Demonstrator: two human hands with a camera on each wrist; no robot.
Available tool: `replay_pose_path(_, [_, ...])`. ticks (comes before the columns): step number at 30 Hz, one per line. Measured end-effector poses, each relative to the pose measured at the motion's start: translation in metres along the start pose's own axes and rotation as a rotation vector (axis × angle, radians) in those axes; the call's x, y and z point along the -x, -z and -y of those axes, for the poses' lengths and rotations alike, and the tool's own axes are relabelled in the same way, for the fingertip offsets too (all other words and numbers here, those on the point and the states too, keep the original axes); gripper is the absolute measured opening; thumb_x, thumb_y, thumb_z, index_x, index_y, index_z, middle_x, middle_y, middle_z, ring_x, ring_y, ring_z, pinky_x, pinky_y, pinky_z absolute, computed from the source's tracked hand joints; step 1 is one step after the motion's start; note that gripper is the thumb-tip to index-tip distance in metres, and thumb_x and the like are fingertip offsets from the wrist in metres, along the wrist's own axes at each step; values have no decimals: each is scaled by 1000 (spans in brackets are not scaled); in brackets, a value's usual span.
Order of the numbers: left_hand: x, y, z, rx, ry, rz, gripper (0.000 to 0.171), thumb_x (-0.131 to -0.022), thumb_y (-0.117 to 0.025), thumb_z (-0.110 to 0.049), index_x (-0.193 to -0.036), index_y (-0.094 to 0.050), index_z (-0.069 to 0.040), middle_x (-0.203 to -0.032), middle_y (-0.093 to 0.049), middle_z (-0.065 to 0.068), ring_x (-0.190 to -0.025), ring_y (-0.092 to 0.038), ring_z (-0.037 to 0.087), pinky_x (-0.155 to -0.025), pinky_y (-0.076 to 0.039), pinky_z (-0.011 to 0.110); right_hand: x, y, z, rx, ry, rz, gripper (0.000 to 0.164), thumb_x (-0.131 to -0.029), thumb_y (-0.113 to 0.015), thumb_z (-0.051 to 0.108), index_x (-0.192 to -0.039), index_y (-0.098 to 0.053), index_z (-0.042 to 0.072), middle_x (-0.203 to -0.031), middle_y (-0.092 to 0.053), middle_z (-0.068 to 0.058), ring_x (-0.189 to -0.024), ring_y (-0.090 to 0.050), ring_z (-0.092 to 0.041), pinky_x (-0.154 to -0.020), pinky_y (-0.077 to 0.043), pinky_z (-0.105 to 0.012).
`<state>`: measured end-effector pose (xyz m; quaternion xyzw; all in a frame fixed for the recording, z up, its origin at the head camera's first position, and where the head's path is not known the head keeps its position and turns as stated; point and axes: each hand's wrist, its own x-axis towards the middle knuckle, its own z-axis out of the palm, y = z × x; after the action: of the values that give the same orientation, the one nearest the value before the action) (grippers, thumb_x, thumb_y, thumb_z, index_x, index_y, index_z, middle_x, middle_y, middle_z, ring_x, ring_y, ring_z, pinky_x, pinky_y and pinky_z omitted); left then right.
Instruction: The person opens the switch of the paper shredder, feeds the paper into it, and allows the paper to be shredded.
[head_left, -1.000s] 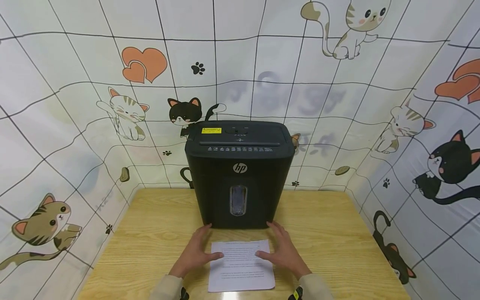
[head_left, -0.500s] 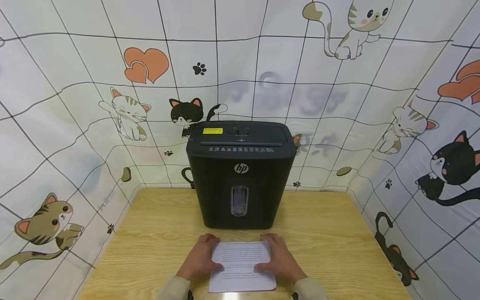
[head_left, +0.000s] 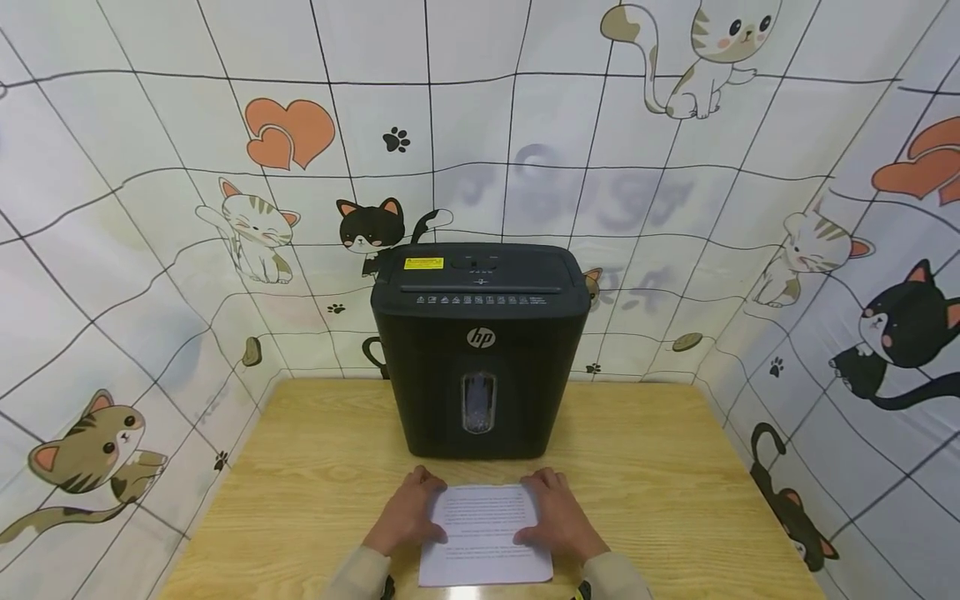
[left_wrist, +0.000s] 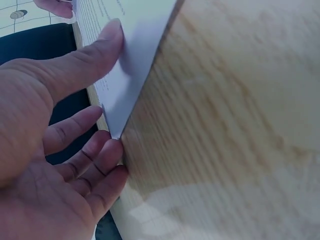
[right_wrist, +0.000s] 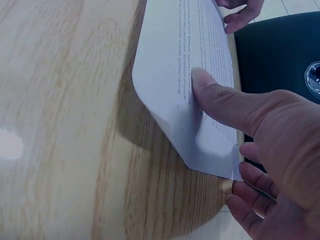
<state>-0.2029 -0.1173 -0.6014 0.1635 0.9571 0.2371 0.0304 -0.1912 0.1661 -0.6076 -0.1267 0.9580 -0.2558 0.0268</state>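
Printed paper (head_left: 486, 546) lies on the table in front of a black HP paper shredder (head_left: 480, 358). My left hand (head_left: 408, 512) holds its left edge, the thumb (left_wrist: 107, 42) over the printed side and the bent fingertips at the edge. Along the opposite edge my right hand (head_left: 558, 517) grips the paper the same way, its thumb (right_wrist: 212, 87) over the text. The near right corner curls slightly off the wood in the right wrist view. Whether it is one sheet or more, I cannot tell. The undersides of the fingers are partly hidden.
The shredder stands upright just beyond the paper, its feed slot (head_left: 480, 289) on top and a small window (head_left: 478, 402) in front. The wooden table (head_left: 675, 500) extends to both sides. A white cat-print cloth (head_left: 525, 108) hangs around the back and sides.
Both hands have drawn back from the shredder's base and closed inward onto the paper's side edges. The paper and shredder stay in place.
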Motion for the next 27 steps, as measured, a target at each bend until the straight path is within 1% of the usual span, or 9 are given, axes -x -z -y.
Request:
replay_pose_path(5, [-2,0,-2,-34,-21,-18,78,-49,-101,-22,-118,-68,-4,-113,-57,8,-98,-56,26,-85,-55,44,-1,0,2,28,12,-17,88,-60,-99,36,-133,-62,2,-127,-55,-12,-117,-48,-29,-102,-48,-52])
replay_pose_path(7, [-3,-1,-3,-57,-36,-32,81,-46,-102,-21,-118,-67,-3,-110,-56,8,-97,-56,26,-84,-55,44,-1,1,3,32,14,-27,86,-58,-100,36,-129,-64,2,-123,-55,-11,-114,-48,-28,-100,-49,-51])
replay_pose_path(11, [-3,-3,-4,-107,-45,-45,85,-44,-102,-22,-118,-66,-3,-105,-57,7,-96,-56,25,-85,-54,43,-2,2,4,29,6,-38,79,-55,-101,37,-119,-67,6,-119,-54,-9,-111,-47,-26,-98,-49,-50])
replay_pose_path(14, [-2,-3,-5,-118,-49,-45,77,-44,-102,-21,-111,-66,-6,-100,-56,5,-92,-53,23,-83,-52,40,-4,2,4,25,5,-45,77,-53,-102,36,-115,-65,8,-117,-55,-8,-110,-48,-27,-97,-49,-50])
replay_pose_path(17, [-1,-3,-5,-109,-45,-38,68,-45,-101,-19,-101,-63,-9,-95,-54,2,-89,-49,20,-79,-49,38,-4,1,4,13,4,-54,80,-51,-102,35,-115,-60,9,-116,-58,-7,-109,-50,-27,-97,-49,-50])
replay_pose_path(20, [-1,-2,-5,-58,-33,-28,63,-47,-99,-16,-95,-60,-10,-93,-52,0,-88,-48,19,-78,-48,37,-4,0,3,-43,-34,-58,85,-49,-103,31,-117,-56,10,-112,-60,-7,-104,-54,-25,-95,-51,-49])
replay_pose_path(22, [-1,-1,-5,11,-29,-28,60,-48,-98,-12,-94,-59,-10,-90,-55,0,-85,-50,18,-76,-49,36,-3,-2,2,-98,-57,-66,87,-50,-102,27,-120,-53,10,-109,-62,-8,-101,-57,-25,-92,-52,-49])
replay_pose_path(25, [0,-1,-2,133,-14,-23,53,-54,-93,-5,-93,-58,-10,-85,-59,-1,-78,-52,14,-69,-49,31,-1,-4,-1,-178,-84,-84,87,-56,-99,19,-126,-49,10,-109,-66,-11,-97,-62,-23,-89,-53,-46])
replay_pose_path(27, [1,-1,1,206,-13,-27,47,-57,-89,0,-92,-58,-9,-80,-61,1,-72,-52,13,-64,-46,28,1,-6,-4,-214,-83,-94,82,-62,-95,13,-129,-47,9,-106,-69,-14,-92,-64,-22,-83,-54,-42])
